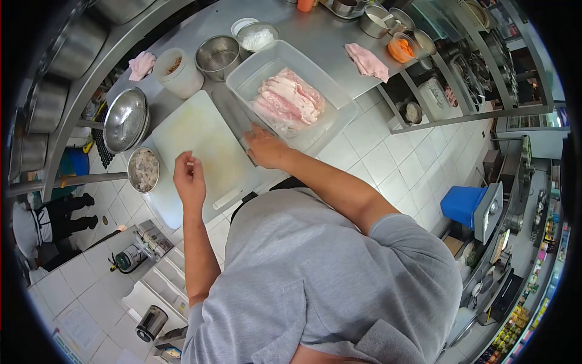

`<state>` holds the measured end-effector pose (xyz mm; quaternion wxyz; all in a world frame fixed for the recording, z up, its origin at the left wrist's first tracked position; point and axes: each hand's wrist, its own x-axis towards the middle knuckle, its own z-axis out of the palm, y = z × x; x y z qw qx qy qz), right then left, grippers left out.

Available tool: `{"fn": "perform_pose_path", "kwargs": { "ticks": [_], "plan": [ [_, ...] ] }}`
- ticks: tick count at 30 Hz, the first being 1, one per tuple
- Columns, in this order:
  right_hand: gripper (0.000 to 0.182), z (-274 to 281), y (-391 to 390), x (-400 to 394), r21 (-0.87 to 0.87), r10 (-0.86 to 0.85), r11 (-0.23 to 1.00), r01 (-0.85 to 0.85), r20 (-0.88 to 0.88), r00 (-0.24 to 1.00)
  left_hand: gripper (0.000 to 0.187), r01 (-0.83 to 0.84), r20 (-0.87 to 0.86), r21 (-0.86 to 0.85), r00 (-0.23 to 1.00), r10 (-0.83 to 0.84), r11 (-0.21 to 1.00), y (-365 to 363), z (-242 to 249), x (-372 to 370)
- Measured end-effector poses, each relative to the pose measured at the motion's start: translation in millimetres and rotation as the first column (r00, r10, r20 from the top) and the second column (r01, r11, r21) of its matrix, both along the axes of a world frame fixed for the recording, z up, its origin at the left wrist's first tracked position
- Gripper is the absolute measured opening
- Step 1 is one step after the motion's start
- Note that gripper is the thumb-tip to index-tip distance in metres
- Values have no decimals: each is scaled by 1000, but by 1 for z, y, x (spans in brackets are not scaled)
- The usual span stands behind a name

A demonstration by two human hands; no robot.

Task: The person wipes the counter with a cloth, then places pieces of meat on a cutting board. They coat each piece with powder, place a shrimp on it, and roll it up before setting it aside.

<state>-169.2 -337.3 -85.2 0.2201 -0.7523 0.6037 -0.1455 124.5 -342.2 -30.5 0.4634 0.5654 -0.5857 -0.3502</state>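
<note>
My left hand (191, 175) is raised over the left part of the white cutting board (200, 130). Its fingers are pinched together, with a small pale bit at the tips that I cannot make out. My right hand (265, 147) lies at the board's right edge, fingers stretched out and palm down, close to the clear plastic tub (339, 112). In the tub is a stack of sliced raw pork belly (290, 100). A bowl of greyish raw pieces, perhaps shrimp (144, 170), sits left of the board. A pale bar (228, 199) shows at the board's near edge.
Behind the board are a white container (178, 74), a steel pot (218, 56) and a bowl of white powder (257, 38). Steel bowls (125, 120) stand left. Pink cloths (367, 62) lie on the steel table (303, 36). Another person (51, 224) stands at far left.
</note>
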Motion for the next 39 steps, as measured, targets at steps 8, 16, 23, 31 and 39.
{"fn": "perform_pose_path", "kwargs": {
  "ticks": [8, 16, 23, 31, 39],
  "plan": [
    [39, 60, -31, -124, 116, -317, 943, 311, 36, 948, 29, 223, 72, 11, 972, -223, 975, -73, 38, -102],
    [31, 28, -53, -132, 55, -341, 934, 354, -172, 924, 32, 378, 78, 133, 918, -390, 916, -86, 26, -197],
    [18, 14, -48, -135, -104, -361, 930, 354, -67, 930, 29, 308, 48, 155, 947, -319, 939, -70, 17, -174],
    [19, 67, -67, -133, 184, -334, 941, 284, 376, 864, 24, 442, -251, 245, 889, -384, 863, -86, 28, -131],
    [19, 112, -90, -110, 131, -293, 956, 263, 390, 873, 33, 618, -256, 296, 786, -563, 728, -101, 20, -106]
  ]
}}
